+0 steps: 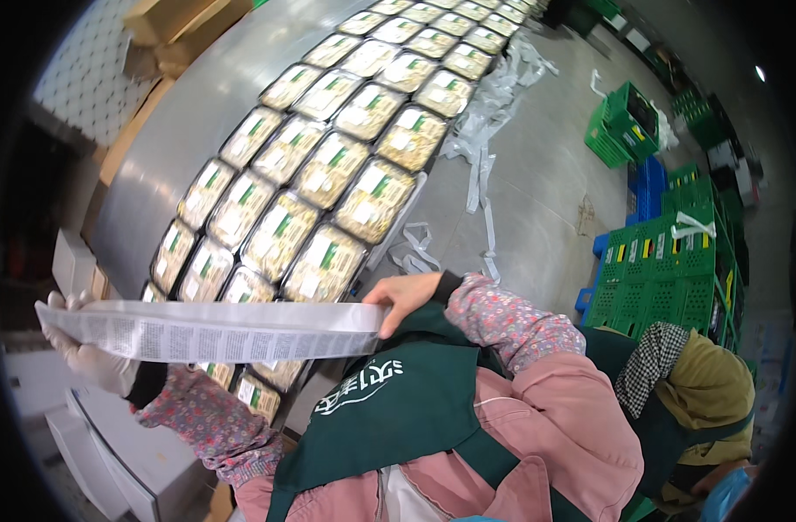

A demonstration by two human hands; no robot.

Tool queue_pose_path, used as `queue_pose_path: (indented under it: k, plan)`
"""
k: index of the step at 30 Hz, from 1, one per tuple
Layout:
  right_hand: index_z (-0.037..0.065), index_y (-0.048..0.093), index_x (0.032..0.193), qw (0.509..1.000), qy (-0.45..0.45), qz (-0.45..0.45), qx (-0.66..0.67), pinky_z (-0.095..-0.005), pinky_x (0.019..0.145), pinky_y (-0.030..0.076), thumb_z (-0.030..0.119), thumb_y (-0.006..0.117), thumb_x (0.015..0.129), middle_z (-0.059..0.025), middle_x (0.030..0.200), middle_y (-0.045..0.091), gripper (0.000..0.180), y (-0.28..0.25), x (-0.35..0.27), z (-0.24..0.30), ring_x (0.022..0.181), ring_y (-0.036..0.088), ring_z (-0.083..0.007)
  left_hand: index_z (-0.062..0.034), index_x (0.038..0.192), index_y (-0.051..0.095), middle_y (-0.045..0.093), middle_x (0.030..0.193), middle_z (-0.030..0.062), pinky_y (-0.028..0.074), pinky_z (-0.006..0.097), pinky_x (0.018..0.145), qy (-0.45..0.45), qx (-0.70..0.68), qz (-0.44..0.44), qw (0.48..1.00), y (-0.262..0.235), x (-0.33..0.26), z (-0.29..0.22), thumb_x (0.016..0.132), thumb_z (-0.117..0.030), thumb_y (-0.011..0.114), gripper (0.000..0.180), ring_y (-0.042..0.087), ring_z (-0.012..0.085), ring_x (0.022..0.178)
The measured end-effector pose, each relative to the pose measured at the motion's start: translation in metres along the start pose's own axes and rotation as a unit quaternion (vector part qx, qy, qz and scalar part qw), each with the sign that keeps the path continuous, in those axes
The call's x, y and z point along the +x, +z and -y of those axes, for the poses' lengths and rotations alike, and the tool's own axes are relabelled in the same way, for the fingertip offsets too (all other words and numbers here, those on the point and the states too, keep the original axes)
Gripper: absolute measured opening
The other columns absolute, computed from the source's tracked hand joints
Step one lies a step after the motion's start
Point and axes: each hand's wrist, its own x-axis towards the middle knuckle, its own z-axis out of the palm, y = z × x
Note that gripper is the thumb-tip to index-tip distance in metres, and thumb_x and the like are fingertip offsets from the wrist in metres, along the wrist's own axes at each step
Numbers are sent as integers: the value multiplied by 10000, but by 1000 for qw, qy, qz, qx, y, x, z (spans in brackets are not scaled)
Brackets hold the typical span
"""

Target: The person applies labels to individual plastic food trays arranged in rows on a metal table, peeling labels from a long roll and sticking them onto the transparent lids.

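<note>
A long strip of printed labels point(233, 337) on pale backing is stretched between my two hands, folded back on itself so two layers show. My left hand point(102, 358), in a whitish glove, grips its left end. At the other end, my bare right hand point(408, 296) pinches the strip between thumb and fingers. Beneath and beyond it, rows of black trays with clear lids and pale food point(324, 261) cover much of the metal table point(146, 178). Their lids carry green-and-white labels. The strip hides some of the nearest trays.
Loose white backing strips point(476, 174) trail over the floor right of the table. Green crates point(650, 283) are stacked at the right, with blue ones point(646, 191) beside them. Another person point(698, 383) is close on my right. Cardboard boxes point(176, 26) stand far left.
</note>
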Motion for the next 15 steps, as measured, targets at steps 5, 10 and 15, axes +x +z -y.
queue_pose_path:
  k: [5, 10, 15]
  plan:
    - [-14, 616, 964, 999, 41, -14, -21, -204, 558, 449, 196, 730, 760, -15, 725, 632, 314, -76, -100, 2, 636, 566, -63, -74, 1188, 450, 490, 996, 25, 483, 343, 857, 39, -162, -47, 985, 137, 5, -43, 959, -252, 387, 297, 513, 183, 961]
    - [-3, 651, 862, 973, 77, -219, -19, -240, 518, 473, 195, 727, 752, -30, 708, 633, 239, -152, -278, 30, 566, 571, -89, -47, 1144, 513, 560, 922, 61, 505, 360, 809, 114, -397, 139, 900, 188, 78, -42, 942, -236, 463, 280, 566, 218, 848]
    - [30, 588, 1126, 901, -14, -422, -99, -204, 630, 429, 475, 592, 774, -14, 875, 639, 567, -232, -422, 76, 722, 564, -66, -46, 1123, 515, 566, 947, 68, 499, 360, 813, 186, -324, 77, 924, 328, 98, -119, 939, -232, 445, 271, 567, 224, 869]
